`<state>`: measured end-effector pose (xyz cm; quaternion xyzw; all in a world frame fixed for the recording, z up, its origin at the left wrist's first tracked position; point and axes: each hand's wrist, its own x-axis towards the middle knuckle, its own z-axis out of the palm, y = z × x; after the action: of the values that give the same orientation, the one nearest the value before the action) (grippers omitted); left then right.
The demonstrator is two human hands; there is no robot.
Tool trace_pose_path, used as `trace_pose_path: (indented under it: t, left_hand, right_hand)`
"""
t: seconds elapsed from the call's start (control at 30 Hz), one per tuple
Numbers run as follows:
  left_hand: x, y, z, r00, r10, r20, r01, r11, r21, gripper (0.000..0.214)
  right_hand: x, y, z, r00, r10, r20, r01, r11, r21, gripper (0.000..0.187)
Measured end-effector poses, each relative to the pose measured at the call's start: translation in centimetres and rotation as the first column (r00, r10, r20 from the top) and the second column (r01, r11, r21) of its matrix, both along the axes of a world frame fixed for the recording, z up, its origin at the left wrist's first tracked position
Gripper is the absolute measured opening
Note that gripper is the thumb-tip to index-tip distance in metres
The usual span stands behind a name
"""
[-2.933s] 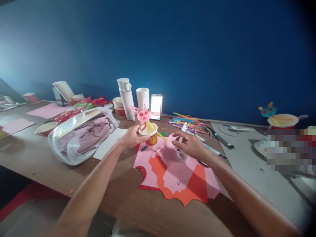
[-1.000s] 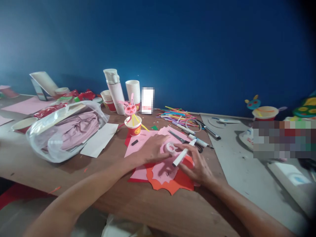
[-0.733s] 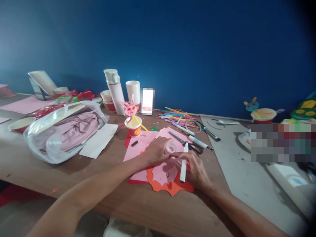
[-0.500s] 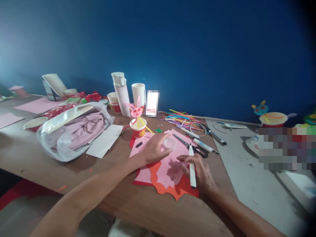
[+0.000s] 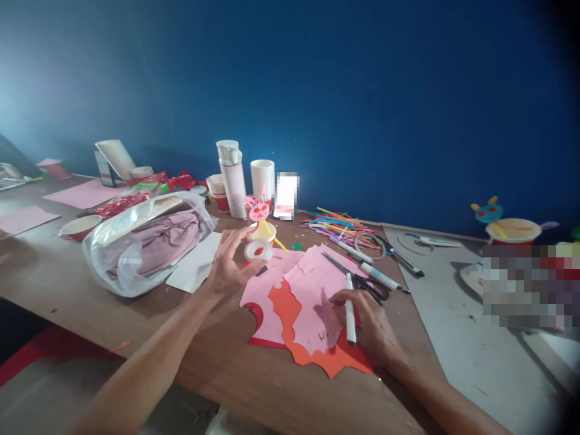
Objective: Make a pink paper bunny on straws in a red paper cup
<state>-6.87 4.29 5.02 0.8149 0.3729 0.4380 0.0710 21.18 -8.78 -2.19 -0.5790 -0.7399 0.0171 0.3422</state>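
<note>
My left hand [image 5: 229, 264] pinches a roll of clear tape [image 5: 266, 254] in front of a paper cup [image 5: 268, 232], hiding part of it. A pink paper animal face [image 5: 260, 211] with yellow strips stands up from that cup. In my right hand [image 5: 369, 317] is a white marker [image 5: 350, 320], its tip end pointing away from me. Beneath it lie scalloped pink paper [image 5: 312, 302] and orange paper [image 5: 312, 357]. Scissors [image 5: 344, 270] rest just beyond my right hand. A small black cap [image 5: 261, 271] sits below the tape roll.
Left of my hands is a clear plastic bag [image 5: 102, 266] with mauve cloth inside. A tumbler [image 5: 234, 187], stacked cups [image 5: 263, 178] and a blurred phone [image 5: 286, 194] stand along the blue wall. Coloured sticks [image 5: 335, 223], markers [image 5: 383, 277] and a utility knife [image 5: 408, 260] lie to the right.
My left hand has moved left with the tape roll, off the pink paper to the front of the cup. My right hand keeps the marker nearly in place. The view has shifted slightly.
</note>
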Motion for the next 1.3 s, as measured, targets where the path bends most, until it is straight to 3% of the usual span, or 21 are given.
trace_pose_path:
  t: [0.2,0.43,0.53,0.7,1.0,1.17,1.3]
  left_hand:
    - [-1.5,1.3,0.4,0.992,0.100,0.080,-0.101,0.995,0.011,0.055]
    - [-1.9,1.4,0.4,0.991,0.086,0.098,-0.089,0.996,0.020,0.054]
    - [-1.7,1.3,0.6,0.996,0.085,0.037,-0.084,0.996,-0.029,0.054]
    - [-2.0,0.9,1.1,0.970,-0.067,-0.232,0.038,0.991,-0.126,0.051]
    - [-5.3,1.4,-2.8,0.929,-0.115,-0.351,0.060,0.985,-0.163,0.050]
    - [-5.0,1.5,-3.2,0.876,-0.228,-0.425,0.131,0.961,-0.245,0.042]
    - [-5.0,1.4,-3.4,0.895,-0.170,-0.411,0.086,0.973,-0.215,0.044]
  right_hand:
    - [-0.1,0.1,0.0,0.999,0.016,0.029,-0.016,1.000,0.014,0.014]
    - [0.2,0.2,-0.5,0.996,0.052,0.067,-0.052,0.999,0.001,0.016]
    - [0.0,0.2,-0.4,0.997,0.047,0.064,-0.047,0.999,0.011,0.016]
    - [-0.2,0.3,-0.2,0.998,0.042,0.055,-0.042,0.999,0.004,0.016]
    - [0.2,0.7,-0.9,0.994,0.075,0.083,-0.073,0.997,-0.027,0.021]
    - [0.3,0.6,-1.0,0.993,0.080,0.090,-0.075,0.996,-0.053,0.022]
    - [0.3,0.6,-1.0,0.992,0.097,0.080,-0.093,0.994,-0.052,0.026]
